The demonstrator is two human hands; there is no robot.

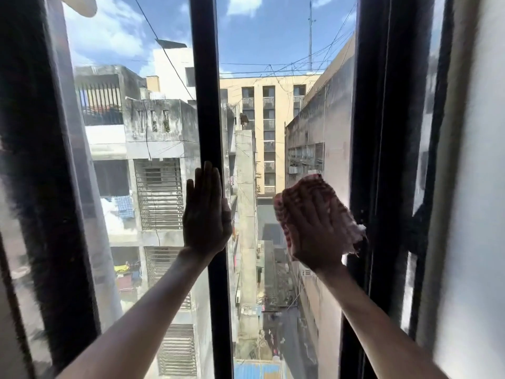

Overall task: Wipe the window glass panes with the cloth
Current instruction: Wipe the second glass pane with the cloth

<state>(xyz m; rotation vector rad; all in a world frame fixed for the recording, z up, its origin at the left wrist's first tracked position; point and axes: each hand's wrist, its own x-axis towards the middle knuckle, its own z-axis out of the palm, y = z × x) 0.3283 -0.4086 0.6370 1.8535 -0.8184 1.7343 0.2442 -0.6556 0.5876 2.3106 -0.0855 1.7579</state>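
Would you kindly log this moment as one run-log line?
step: wiping pane | right hand: presses cloth on right pane | left hand: flat against centre bar

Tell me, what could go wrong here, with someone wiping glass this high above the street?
The flat left hand rests on the narrow black centre window bar, so it may slip if leaned on. The red-and-white checked cloth, pressed by the right hand, sits near the dark right window frame; knuckles could knock it, and the loosely bunched cloth might drop.

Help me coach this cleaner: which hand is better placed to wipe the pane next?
Right. The right hand already presses the cloth flat on the pane; the left hand is empty, braced on the black frame bar.
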